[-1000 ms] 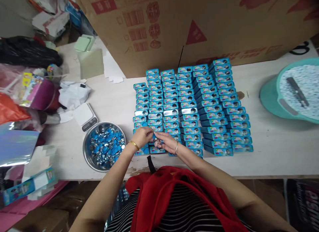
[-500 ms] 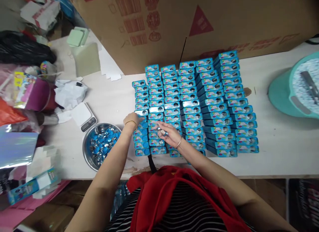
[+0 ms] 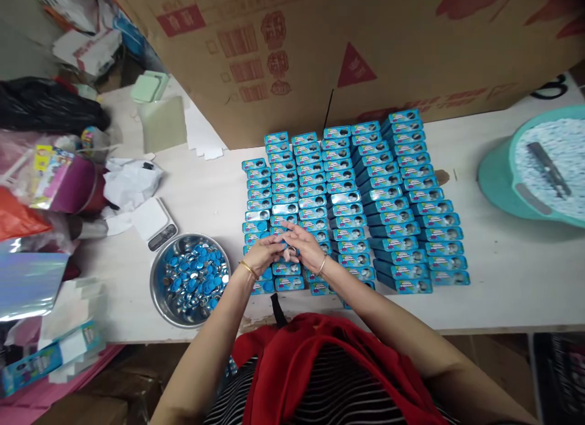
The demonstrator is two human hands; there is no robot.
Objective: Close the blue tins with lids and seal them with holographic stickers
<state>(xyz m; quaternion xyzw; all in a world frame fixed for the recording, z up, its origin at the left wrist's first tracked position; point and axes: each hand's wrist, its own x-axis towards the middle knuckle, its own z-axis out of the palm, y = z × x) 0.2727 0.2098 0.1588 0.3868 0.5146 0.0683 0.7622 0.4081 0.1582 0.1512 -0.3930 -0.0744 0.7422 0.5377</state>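
Several rows of small blue boxes (image 3: 379, 193) lie overlapped on the white table (image 3: 503, 273). My left hand (image 3: 264, 254) and my right hand (image 3: 305, 247) meet over the near left rows, fingers pinched together around a small round silver and blue badge (image 3: 290, 249). A gold bangle sits on my left wrist and a thin bracelet on my right. A steel bowl (image 3: 161, 303) full of blue and silver round badges stands just left of my left forearm.
A big cardboard box (image 3: 365, 41) stands behind the rows. A teal tub (image 3: 498, 181) of white bits sits at the right. A small white scale (image 3: 153, 221), crumpled paper, bags and packaging crowd the left side.
My left hand came back from the left-hand row, where it had reached half a second ago, and joined my right hand again over the near rows. The camera view shifted slightly.
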